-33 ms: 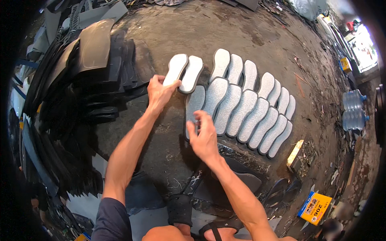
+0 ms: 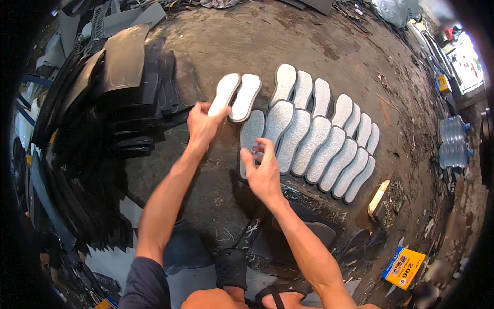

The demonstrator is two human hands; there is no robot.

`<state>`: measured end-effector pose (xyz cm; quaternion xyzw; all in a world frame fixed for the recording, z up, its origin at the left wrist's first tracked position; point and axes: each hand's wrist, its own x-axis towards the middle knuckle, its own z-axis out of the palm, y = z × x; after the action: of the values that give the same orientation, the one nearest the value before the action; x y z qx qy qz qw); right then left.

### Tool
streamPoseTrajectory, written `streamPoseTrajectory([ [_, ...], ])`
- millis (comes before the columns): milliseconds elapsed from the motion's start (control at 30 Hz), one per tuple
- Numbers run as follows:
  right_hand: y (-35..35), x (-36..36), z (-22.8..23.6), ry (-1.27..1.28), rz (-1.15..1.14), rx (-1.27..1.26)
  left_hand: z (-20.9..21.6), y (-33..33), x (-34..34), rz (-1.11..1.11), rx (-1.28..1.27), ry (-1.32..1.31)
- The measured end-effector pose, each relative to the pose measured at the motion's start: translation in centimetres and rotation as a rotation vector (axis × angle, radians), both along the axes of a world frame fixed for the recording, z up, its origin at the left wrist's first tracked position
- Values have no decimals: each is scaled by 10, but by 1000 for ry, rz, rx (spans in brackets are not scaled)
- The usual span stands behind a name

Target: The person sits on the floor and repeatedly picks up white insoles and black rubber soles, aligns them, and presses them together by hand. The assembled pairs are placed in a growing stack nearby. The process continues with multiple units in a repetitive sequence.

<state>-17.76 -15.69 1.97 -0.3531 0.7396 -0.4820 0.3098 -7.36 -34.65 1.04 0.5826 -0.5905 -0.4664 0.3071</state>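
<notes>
Two white-topped shoe soles with dark edges lie side by side, a little apart from the rest. My left hand (image 2: 204, 126) grips the left white sole (image 2: 225, 93) at its near end, thumb on top and fingers at its outer edge. The right white sole (image 2: 246, 97) rests close beside it. My right hand (image 2: 265, 175) is open, its fingers bent and apart, holding nothing. It hovers over the near end of the leftmost grey sole (image 2: 252, 129), hiding part of it. More silvery-grey soles (image 2: 309, 144) lean in an overlapping row to the right.
A second row of pale soles (image 2: 342, 110) lies behind. Stacks of dark sheets (image 2: 121, 62) stand on the left. Dark sandals (image 2: 360, 242), a yellow box (image 2: 404, 268) and clear plastic bottles (image 2: 453, 141) are on the right. My feet are at the lower edge.
The view has shifted very slightly. My left hand and its sole have come a little nearer; my right hand has moved slightly right.
</notes>
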Motion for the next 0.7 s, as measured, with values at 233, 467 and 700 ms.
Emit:
streamPoseTrajectory([
  [233, 28, 39, -5, -534, 190, 45, 12, 174, 91, 144, 273, 345],
  [467, 89, 103, -46, -902, 194, 76, 80, 232, 232, 500, 315, 387],
  [700, 88, 109, -53, -1026, 1, 81, 106, 241, 245, 414, 485, 998],
])
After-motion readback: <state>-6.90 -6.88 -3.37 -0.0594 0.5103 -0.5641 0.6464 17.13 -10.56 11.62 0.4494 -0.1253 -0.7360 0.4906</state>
